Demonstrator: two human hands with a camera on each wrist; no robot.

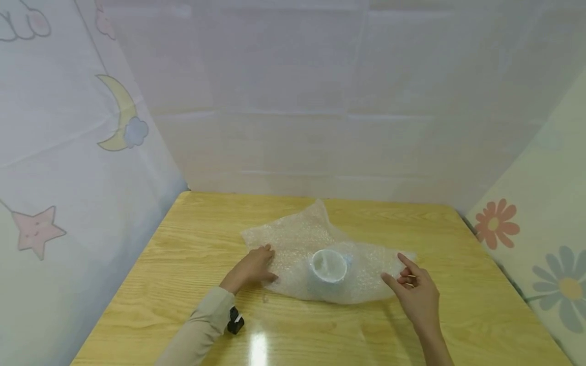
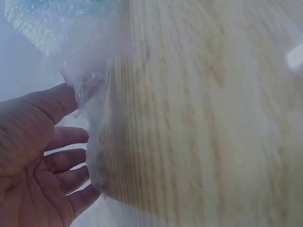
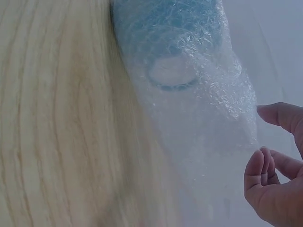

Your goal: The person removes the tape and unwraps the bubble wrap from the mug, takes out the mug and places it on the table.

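Observation:
A light blue mug [image 1: 329,266] stands upright on the table, its white inside facing up, with clear bubble wrap [image 1: 293,236] around its side. Through the wrap, the right wrist view shows the ring of its handle [image 3: 174,87]. My left hand [image 1: 254,267] touches the wrap's left edge, fingers spread and thumb apart from them. At the wrap's right end is my right hand [image 1: 414,290], thumb and index finger apart and the other fingers bent, with nothing seen gripped between them.
The wooden table [image 1: 201,223] reaches back to a pale hanging sheet [image 1: 293,152]. Printed sheets stand along the left and right sides. A black device [image 1: 235,321] sits at my left sleeve's cuff.

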